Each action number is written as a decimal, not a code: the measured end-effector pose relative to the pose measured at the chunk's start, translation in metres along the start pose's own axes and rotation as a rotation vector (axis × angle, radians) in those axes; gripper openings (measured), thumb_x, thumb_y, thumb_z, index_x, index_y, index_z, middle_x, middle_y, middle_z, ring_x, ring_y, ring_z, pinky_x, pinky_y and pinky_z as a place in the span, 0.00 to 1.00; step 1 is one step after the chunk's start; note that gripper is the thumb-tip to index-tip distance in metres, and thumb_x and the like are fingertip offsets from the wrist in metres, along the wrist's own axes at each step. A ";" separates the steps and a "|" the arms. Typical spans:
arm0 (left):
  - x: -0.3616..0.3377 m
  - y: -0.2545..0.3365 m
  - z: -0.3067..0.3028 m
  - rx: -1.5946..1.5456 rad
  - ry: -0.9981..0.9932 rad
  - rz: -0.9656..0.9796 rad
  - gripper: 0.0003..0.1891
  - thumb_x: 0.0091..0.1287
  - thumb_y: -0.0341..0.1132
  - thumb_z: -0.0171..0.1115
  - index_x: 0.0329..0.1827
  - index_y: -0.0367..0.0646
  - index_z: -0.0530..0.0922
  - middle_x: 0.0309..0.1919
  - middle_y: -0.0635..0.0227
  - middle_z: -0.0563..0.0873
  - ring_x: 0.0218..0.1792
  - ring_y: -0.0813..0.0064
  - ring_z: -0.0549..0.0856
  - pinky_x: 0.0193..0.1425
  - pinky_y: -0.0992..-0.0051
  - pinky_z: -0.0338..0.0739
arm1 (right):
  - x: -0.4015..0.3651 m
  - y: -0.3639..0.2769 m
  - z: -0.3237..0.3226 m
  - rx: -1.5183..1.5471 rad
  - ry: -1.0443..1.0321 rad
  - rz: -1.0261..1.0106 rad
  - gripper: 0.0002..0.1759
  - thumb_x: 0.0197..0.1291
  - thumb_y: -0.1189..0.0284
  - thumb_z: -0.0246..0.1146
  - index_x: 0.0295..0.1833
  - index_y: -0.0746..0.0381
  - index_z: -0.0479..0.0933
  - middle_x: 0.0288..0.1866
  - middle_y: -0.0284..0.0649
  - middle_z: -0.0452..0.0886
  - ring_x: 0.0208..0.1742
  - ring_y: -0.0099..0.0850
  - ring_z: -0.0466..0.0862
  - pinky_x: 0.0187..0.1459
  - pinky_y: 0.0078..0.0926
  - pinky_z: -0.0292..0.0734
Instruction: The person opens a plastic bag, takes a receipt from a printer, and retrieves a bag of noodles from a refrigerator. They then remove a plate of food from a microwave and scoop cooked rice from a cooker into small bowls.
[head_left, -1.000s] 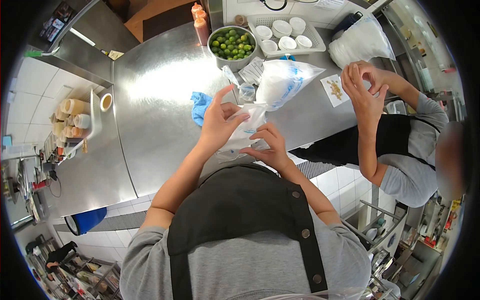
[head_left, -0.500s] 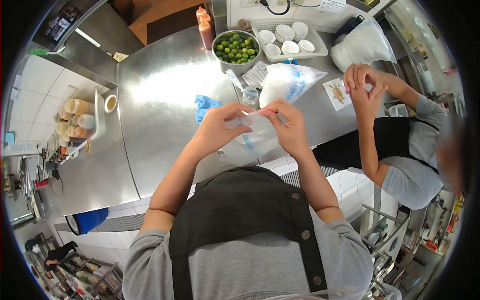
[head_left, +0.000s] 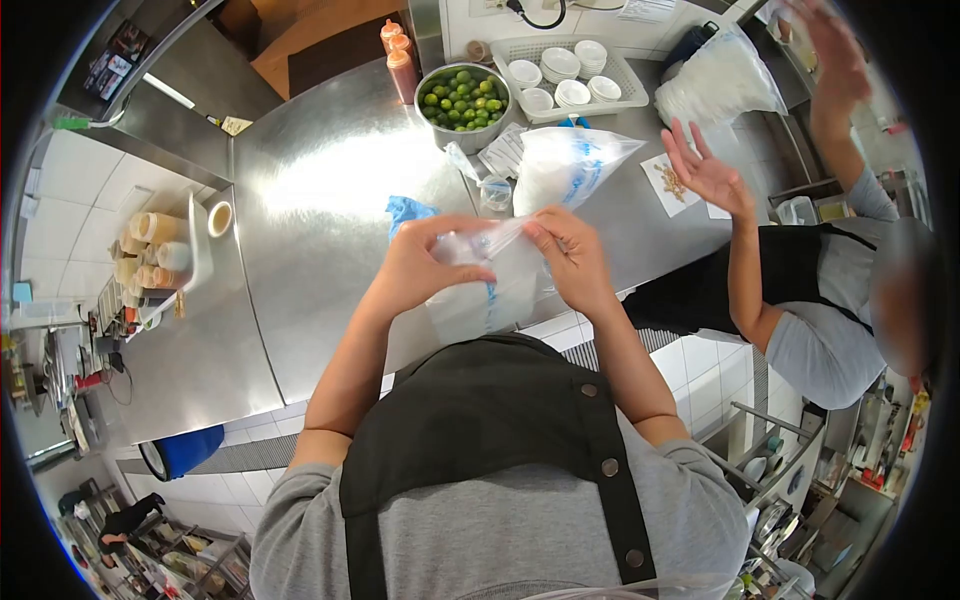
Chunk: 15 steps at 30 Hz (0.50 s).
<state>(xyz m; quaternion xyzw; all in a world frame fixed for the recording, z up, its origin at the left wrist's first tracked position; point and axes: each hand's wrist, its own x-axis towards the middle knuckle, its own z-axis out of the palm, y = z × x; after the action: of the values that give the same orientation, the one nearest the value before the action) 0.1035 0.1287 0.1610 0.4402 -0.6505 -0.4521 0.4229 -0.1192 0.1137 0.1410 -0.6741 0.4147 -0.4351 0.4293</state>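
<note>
A clear plastic bag (head_left: 508,292) with blue print hangs between my two hands, in front of my apron at the counter's near edge. My left hand (head_left: 425,262) curves around the bag's upper left part, thumb and fingers on either side of the film. With thumb and fingertips, my right hand (head_left: 570,258) pinches the gathered upper right edge. Just beyond them stands a filled white plastic bag (head_left: 565,165) with blue print. A crumpled blue cloth (head_left: 408,214) lies behind my left hand.
On the steel counter (head_left: 320,260) are a pot of limes (head_left: 463,100), sauce bottles (head_left: 402,75) and a crate (head_left: 632,88) of small white cups. At right, a co-worker's raised hands (head_left: 715,178) are near a paper (head_left: 668,188) with brown pieces. Jars (head_left: 160,228) stand left.
My left hand has shifted slightly left and down, and the bag's top is now stretched and bunched toward my right hand. The co-worker's hands have moved apart, one rising.
</note>
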 end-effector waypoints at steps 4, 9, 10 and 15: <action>-0.009 0.007 -0.022 0.108 -0.226 -0.240 0.19 0.51 0.22 0.79 0.48 0.35 0.87 0.40 0.72 0.89 0.38 0.87 0.80 0.42 0.83 0.76 | 0.004 0.010 -0.010 0.033 0.111 0.000 0.08 0.69 0.76 0.64 0.47 0.67 0.86 0.40 0.37 0.83 0.39 0.23 0.79 0.42 0.20 0.72; -0.019 -0.029 -0.049 -0.083 -0.035 -0.213 0.11 0.55 0.25 0.78 0.42 0.37 0.89 0.35 0.73 0.87 0.33 0.88 0.79 0.36 0.84 0.72 | 0.002 0.012 -0.031 0.337 0.201 0.091 0.06 0.64 0.82 0.68 0.45 0.67 0.87 0.39 0.36 0.84 0.40 0.21 0.81 0.42 0.16 0.73; -0.020 -0.035 -0.054 -0.088 0.074 -0.254 0.10 0.55 0.24 0.77 0.40 0.36 0.88 0.34 0.72 0.87 0.33 0.88 0.79 0.35 0.84 0.71 | 0.001 0.011 -0.034 0.382 0.214 0.109 0.06 0.63 0.83 0.68 0.45 0.68 0.87 0.38 0.36 0.84 0.40 0.21 0.81 0.42 0.15 0.73; -0.012 -0.043 -0.062 -0.046 0.547 -0.229 0.04 0.59 0.19 0.68 0.35 0.35 0.82 0.28 0.73 0.84 0.29 0.89 0.77 0.33 0.86 0.67 | 0.003 0.002 -0.031 0.406 0.206 0.216 0.04 0.63 0.82 0.68 0.42 0.68 0.87 0.37 0.36 0.85 0.37 0.22 0.82 0.44 0.19 0.77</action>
<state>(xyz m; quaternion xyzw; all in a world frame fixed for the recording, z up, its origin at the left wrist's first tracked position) 0.1733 0.1183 0.1328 0.6064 -0.4480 -0.3760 0.5387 -0.1478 0.1033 0.1478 -0.4780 0.4297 -0.5275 0.5555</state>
